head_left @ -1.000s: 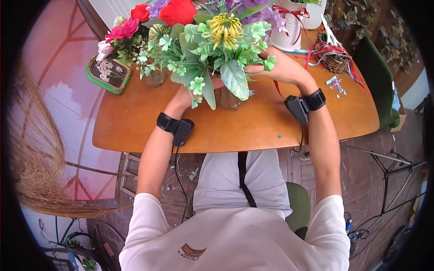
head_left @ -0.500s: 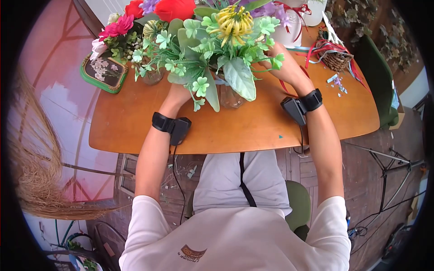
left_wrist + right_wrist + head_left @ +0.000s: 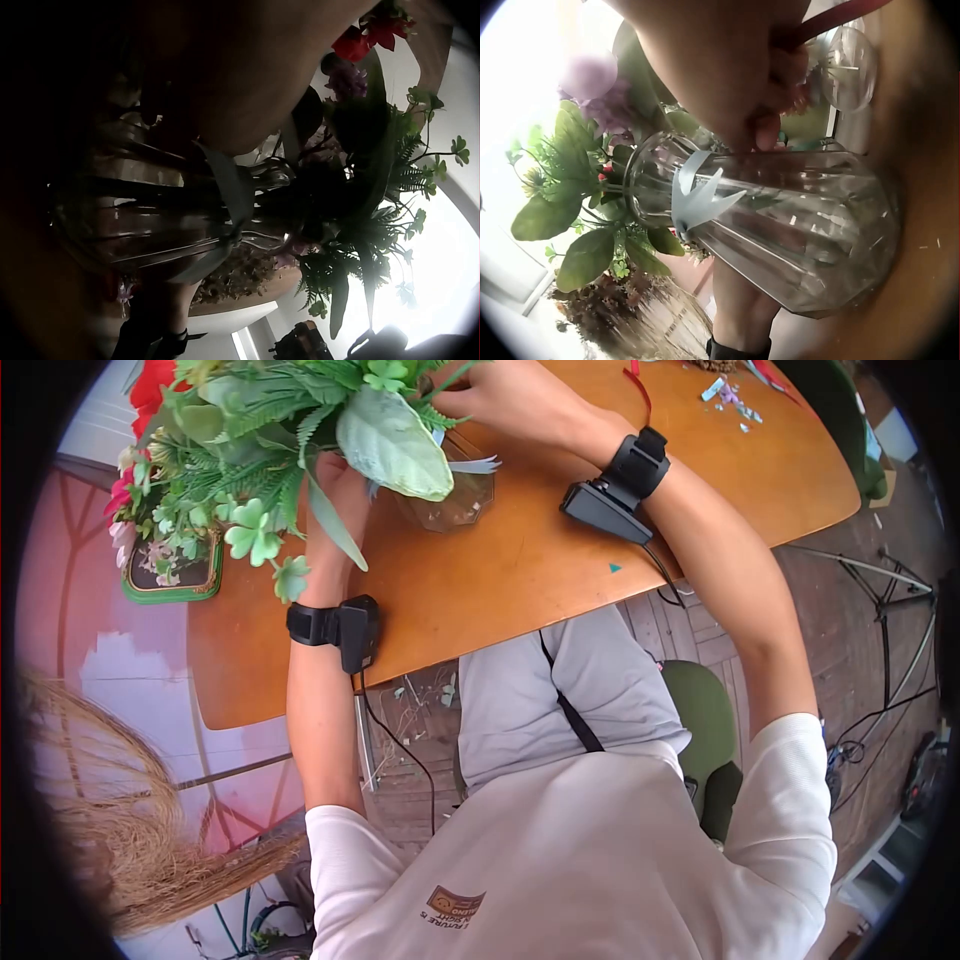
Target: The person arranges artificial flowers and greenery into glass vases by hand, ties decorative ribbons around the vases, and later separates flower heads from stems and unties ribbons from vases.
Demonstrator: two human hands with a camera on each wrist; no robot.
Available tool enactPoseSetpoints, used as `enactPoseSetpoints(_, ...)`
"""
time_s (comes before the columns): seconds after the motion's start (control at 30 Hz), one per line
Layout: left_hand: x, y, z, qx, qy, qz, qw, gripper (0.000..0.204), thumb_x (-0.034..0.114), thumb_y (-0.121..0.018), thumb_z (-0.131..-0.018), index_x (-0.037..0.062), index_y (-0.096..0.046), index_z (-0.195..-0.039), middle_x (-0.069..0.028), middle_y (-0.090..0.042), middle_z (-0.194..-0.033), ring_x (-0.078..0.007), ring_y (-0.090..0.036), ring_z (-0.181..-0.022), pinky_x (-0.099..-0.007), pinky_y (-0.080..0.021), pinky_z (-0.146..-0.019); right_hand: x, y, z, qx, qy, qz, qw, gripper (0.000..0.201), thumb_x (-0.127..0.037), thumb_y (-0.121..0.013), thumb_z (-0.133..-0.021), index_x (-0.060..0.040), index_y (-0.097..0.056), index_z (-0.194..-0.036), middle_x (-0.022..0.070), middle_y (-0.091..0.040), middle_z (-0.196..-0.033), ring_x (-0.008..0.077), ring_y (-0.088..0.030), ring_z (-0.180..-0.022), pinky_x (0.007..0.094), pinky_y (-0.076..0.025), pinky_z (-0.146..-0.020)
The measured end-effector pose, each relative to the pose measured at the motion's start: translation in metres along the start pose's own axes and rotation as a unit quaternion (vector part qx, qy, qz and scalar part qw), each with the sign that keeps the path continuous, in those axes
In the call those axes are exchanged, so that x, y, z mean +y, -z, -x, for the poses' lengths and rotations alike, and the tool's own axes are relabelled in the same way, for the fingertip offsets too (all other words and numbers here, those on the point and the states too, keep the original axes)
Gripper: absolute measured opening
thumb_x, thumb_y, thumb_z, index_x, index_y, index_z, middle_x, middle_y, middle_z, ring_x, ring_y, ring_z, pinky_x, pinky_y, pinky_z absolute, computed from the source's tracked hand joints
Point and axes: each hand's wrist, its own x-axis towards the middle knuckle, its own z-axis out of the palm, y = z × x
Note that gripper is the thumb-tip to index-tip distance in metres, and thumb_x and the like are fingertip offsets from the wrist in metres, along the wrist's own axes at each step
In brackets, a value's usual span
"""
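A clear glass vase (image 3: 450,505) of flowers stands on the table, a pale blue ribbon (image 3: 697,196) tied round its neck. Green leaves (image 3: 395,445) cover much of the vase in the head view. My left hand (image 3: 340,485) is at its left side; its fingers are hidden there and too dark to read in the left wrist view. On the other side is my right hand (image 3: 505,400), fingers curled beside the glass in the right wrist view. A red ribbon (image 3: 836,19) runs into those fingers, its other part hidden.
A green-rimmed frame (image 3: 175,596) and pink flowers (image 3: 120,500) are at the table's left. Blue and purple scraps (image 3: 730,398) lie at the far right, and a small green scrap (image 3: 615,568) near the front edge. Dried straw (image 3: 130,830) hangs lower left.
The head view has turned and shifted, so the bouquet and both hands sit further up and left in it. The basket with ribbons is now mostly out of view.
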Motion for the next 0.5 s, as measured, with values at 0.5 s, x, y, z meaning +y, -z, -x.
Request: enactPoseSetpoints(0.5, -0.023, 0.031, -0.023, -0.073, -0.018, 0.264, 0.961, 0.016, 0.019, -0.052, -0.097, 0.0062, -0.063, -0.094, -0.0105, -0.061, -0.096, -0.0248, -0.053, -0.087, -0.0432, -0.045, -0.079, -0.001, 0.024, -0.002, -0.102, -0.011, -0.15, 0.983, 0.03, -0.022, -0.061, -0.094, 0.0048, -0.069, -0.084, 0.0083, -0.067, -0.073, 0.0153, -0.062, -0.068, 0.0314, -0.05, -0.065)
